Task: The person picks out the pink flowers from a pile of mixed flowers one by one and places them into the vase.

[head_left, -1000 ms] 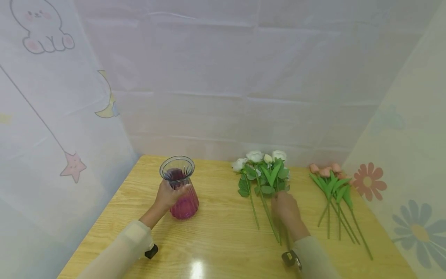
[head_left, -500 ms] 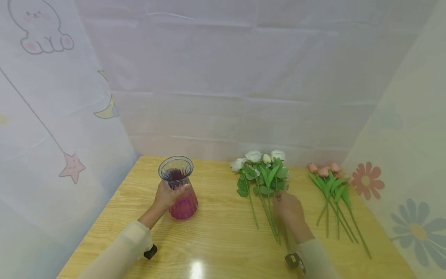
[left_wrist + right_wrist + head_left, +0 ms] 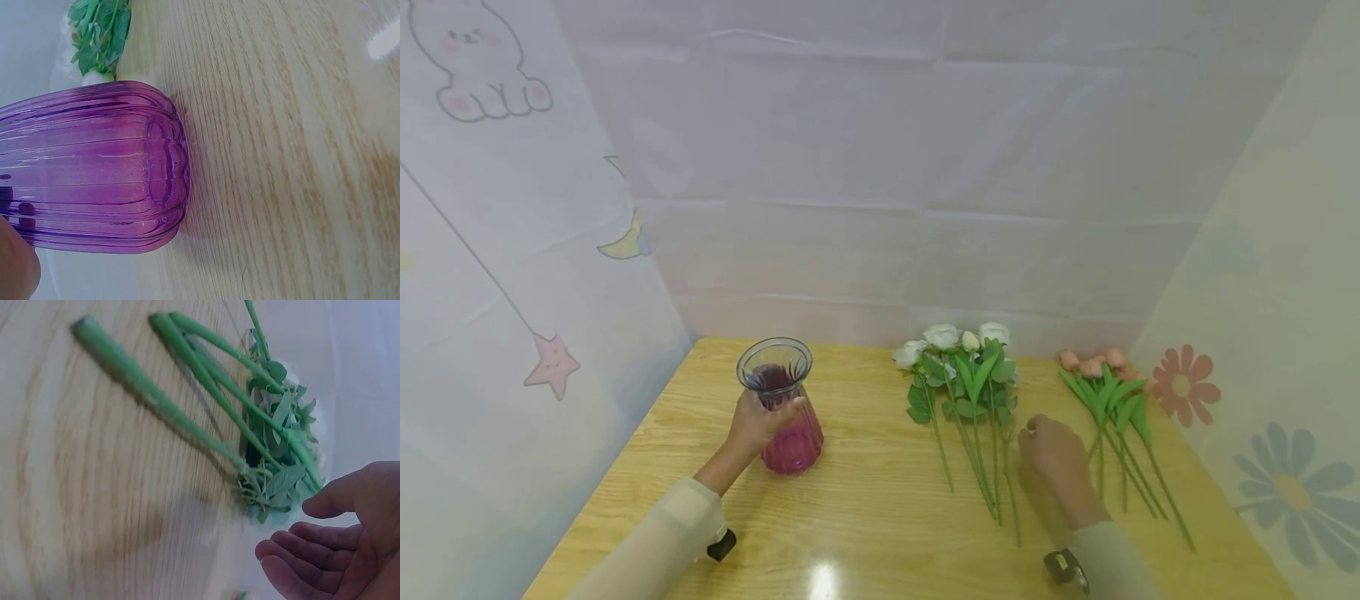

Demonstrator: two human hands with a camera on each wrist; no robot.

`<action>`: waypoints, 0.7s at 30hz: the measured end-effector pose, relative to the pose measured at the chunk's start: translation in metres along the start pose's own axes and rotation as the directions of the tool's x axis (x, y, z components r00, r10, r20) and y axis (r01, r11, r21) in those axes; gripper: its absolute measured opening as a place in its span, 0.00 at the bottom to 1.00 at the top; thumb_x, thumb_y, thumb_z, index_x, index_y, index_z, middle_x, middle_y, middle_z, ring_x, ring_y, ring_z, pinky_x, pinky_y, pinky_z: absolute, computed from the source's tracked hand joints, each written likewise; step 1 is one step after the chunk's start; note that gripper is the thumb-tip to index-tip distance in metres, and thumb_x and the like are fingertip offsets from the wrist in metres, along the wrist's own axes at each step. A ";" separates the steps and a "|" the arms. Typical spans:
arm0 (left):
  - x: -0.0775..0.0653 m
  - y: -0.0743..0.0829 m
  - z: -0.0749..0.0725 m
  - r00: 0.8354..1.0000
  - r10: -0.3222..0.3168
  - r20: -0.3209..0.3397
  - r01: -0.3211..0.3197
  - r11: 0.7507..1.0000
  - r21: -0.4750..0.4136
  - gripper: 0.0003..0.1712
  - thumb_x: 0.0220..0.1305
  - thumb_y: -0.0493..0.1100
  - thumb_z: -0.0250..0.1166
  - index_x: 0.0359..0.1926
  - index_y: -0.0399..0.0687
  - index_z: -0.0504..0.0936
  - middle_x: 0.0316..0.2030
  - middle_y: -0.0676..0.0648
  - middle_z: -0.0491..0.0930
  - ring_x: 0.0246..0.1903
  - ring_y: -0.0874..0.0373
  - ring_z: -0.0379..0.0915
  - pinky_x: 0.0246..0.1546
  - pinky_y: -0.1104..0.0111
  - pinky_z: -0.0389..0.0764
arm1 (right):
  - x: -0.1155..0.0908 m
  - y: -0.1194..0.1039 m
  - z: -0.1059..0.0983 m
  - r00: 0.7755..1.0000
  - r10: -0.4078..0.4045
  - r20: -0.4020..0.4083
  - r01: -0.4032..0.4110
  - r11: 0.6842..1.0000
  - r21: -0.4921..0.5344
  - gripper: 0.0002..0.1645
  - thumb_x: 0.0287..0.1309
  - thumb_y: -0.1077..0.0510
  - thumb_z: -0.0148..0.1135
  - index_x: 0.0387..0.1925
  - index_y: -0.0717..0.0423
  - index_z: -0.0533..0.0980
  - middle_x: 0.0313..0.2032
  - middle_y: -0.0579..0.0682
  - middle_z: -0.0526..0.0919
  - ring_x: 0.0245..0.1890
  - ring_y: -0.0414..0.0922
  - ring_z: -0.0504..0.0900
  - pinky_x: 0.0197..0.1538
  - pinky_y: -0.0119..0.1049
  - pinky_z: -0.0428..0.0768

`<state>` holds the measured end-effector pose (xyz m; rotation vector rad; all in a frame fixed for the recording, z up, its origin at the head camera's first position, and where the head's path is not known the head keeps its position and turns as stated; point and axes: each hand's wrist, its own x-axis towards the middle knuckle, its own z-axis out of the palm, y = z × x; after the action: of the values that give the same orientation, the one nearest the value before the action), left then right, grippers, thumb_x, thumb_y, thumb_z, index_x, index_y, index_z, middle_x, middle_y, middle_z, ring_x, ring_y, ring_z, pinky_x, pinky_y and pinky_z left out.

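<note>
My left hand (image 3: 755, 422) grips a glass vase (image 3: 793, 439), clear at its flared rim and pink-purple below, round its narrower middle. In the left wrist view the ribbed purple base (image 3: 106, 169) sits close on the wood, and part of a finger (image 3: 17, 265) shows at the edge. My right hand (image 3: 1057, 460) holds nothing; its fingers are loosely bent in the right wrist view. It hovers just right of the white roses (image 3: 942, 337), whose green stems (image 3: 137, 381) lie fanned out toward me. One white bud with long leaves lies among them.
Several pink tulips (image 3: 1092, 367) with green stems lie right of my right hand. The wooden table (image 3: 865, 517) meets a pale cloth backdrop (image 3: 820, 208) behind, with printed cloth at both sides.
My right hand has moved off the white rose stems to the right, toward the tulips, uncovering the rightmost stems. The left hand keeps its hold on the vase. The head view shifts slightly.
</note>
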<state>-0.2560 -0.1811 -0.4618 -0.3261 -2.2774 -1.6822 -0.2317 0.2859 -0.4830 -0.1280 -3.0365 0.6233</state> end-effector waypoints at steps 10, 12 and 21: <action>0.001 -0.006 0.001 1.000 0.009 -0.009 -0.010 1.000 -0.023 0.28 0.54 0.34 0.73 0.55 0.30 0.74 0.46 0.35 0.82 0.42 0.66 0.77 0.46 0.75 0.79 | -0.008 0.028 -0.015 1.000 0.002 0.019 -0.002 1.000 0.000 0.25 0.68 0.57 0.50 0.53 0.77 0.74 0.51 0.75 0.80 0.42 0.65 0.83 0.40 0.59 0.83; 0.002 -0.007 0.001 1.000 -0.003 -0.005 0.003 1.000 -0.020 0.29 0.54 0.33 0.72 0.56 0.30 0.73 0.46 0.35 0.82 0.42 0.66 0.76 0.46 0.76 0.79 | -0.010 0.033 -0.019 1.000 -0.012 0.016 0.012 1.000 -0.009 0.25 0.67 0.58 0.50 0.51 0.79 0.74 0.49 0.76 0.80 0.40 0.65 0.83 0.40 0.59 0.82; -0.006 0.027 -0.002 1.000 0.010 0.012 -0.010 1.000 -0.001 0.28 0.53 0.31 0.70 0.54 0.25 0.73 0.44 0.33 0.81 0.40 0.69 0.74 0.45 0.75 0.78 | -0.009 0.057 -0.027 0.995 0.054 0.079 -0.049 0.997 -0.060 0.28 0.68 0.56 0.48 0.52 0.81 0.71 0.50 0.79 0.77 0.49 0.76 0.76 0.48 0.66 0.77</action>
<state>-0.2412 -0.1754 -0.4393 -0.3486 -2.2792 -1.6811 -0.2166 0.3479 -0.4807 -0.1882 -3.1395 0.5566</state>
